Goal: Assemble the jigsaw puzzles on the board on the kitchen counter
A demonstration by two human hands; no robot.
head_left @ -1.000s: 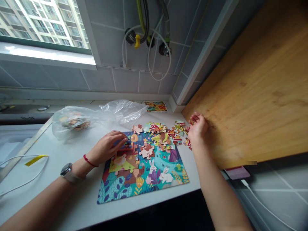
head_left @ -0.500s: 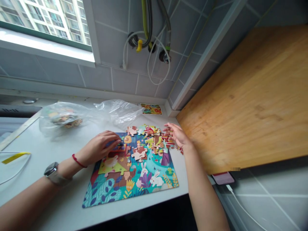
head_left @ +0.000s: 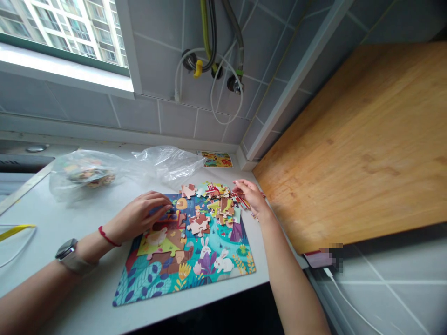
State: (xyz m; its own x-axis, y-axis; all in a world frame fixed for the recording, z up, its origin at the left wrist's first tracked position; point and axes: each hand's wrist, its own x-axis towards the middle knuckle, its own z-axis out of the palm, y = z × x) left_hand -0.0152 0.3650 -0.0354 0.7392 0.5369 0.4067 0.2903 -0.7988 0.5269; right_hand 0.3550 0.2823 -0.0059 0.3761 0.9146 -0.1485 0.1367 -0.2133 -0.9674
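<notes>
A colourful puzzle board [head_left: 153, 279] with rabbits and a hen lies on the white counter. My left hand [head_left: 148, 211] rests over its upper left part, fingers bent; whether they hold a piece is hidden. Loose pieces [head_left: 223, 207] lie heaped on the board's upper right. At the right edge of that heap is my right hand [head_left: 249, 193], thumb and fingers drawn together; anything between them is too small to make out. A brown-and-pink piece [head_left: 199, 224] lies near the board's middle, and a pink piece [head_left: 188, 190] at its top edge.
Behind the board lie a clear plastic bag [head_left: 167, 160], another bag with pieces inside [head_left: 85, 174] and a small picture card [head_left: 217, 159]. A wooden panel [head_left: 366, 139] leans at the right. A white cable [head_left: 352, 304] runs to a phone at lower right.
My right hand's fingers have drawn closer together, still by the heap. My left hand remains over the board's upper left. The whole view has shifted slightly.
</notes>
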